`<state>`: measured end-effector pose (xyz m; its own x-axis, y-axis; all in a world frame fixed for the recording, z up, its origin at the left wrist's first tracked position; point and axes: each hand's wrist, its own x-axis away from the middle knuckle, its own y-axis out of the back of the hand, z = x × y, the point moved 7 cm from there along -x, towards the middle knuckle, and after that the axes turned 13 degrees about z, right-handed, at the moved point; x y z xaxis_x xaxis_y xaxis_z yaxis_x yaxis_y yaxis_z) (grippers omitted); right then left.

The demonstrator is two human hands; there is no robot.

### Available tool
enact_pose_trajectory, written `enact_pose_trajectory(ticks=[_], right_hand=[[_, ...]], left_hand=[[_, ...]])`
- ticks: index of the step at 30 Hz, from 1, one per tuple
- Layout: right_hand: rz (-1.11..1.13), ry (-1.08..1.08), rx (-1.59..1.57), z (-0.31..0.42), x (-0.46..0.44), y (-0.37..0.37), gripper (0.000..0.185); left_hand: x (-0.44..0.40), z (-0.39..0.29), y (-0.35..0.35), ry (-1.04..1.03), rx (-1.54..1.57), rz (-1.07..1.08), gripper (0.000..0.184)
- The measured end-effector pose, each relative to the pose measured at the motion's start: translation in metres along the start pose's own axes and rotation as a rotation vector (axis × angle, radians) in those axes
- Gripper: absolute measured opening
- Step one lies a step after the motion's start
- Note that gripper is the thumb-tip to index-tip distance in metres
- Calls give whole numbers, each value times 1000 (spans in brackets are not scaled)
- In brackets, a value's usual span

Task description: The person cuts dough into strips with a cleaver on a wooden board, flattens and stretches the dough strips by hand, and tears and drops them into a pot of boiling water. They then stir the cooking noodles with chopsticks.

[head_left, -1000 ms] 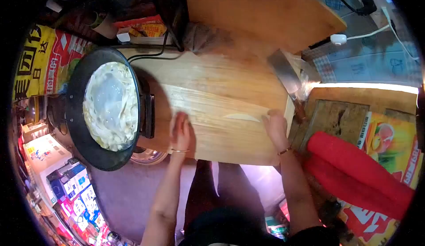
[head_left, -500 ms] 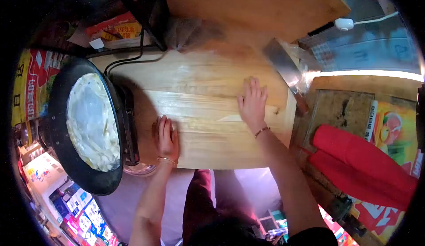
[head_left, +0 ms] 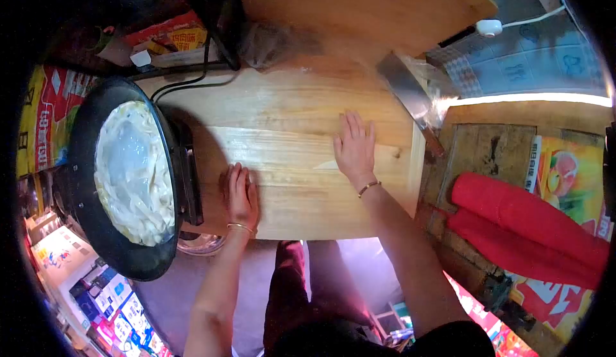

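My right hand [head_left: 355, 149] lies flat on the pale wooden board [head_left: 289, 196], palm down with its fingers stretched out. Near the board's left part rests my left hand [head_left: 241, 198], its fingers extended together and nothing visible in them. To the left of that hand, a black wok [head_left: 85, 183] holds pale whitish pieces in cloudy liquid [head_left: 133, 174]; I cannot tell what the pieces are. A broad-bladed kitchen knife [head_left: 405, 86] lies at the board's far right corner, beyond my right hand, its handle toward the right edge.
Black cables [head_left: 192, 82] run along the board's back left. Crumpled clear plastic [head_left: 263, 45] sits behind it. A larger brown board [head_left: 366, 10] is at the back. Red cloth [head_left: 513, 216] and a printed carton [head_left: 568, 171] lie on the right, and a white plug [head_left: 489, 28] stands farther back.
My right hand has slid slightly left on the board. My left hand stays in about the same place. The whole view has shifted a little.
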<state>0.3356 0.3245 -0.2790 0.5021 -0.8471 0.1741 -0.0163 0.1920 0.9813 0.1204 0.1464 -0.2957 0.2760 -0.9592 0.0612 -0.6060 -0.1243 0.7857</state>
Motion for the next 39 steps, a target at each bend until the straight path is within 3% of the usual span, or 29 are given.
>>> enact_pose_trajectory(ticks=[9,14,22,24,25,27,29,30,33,36,39], right_hand=[[8,-56,150,25,-12,11,50],[-13,78,77,43,-10,1,50],[8,83,134,64,-13,11,53],[-5,108,10,68,-15,4,53],[14,103,5,68,-12,-1,53],[-9,118,43,70,-15,5,53],[-8,98,66,76,-15,12,52],[9,83,94,76,-15,11,52],[-30,39,92,73,-14,2,52],[15,36,147,74,-14,5,52],[32,131,42,66,-17,10,51]], left_hand=[[3,11,-8,-3,61,-29,33],[6,16,-16,22,110,-16,33],[1,-6,10,-9,-30,25,29],[-9,-7,3,-25,-66,41,28],[-7,6,-6,64,224,-12,28],[0,20,-9,145,505,-75,27],[-1,5,-4,-26,6,-13,26],[0,4,-6,-31,7,-14,26],[6,28,-21,164,499,-58,25],[1,10,-10,8,53,-17,28],[0,4,-6,-8,0,7,30]])
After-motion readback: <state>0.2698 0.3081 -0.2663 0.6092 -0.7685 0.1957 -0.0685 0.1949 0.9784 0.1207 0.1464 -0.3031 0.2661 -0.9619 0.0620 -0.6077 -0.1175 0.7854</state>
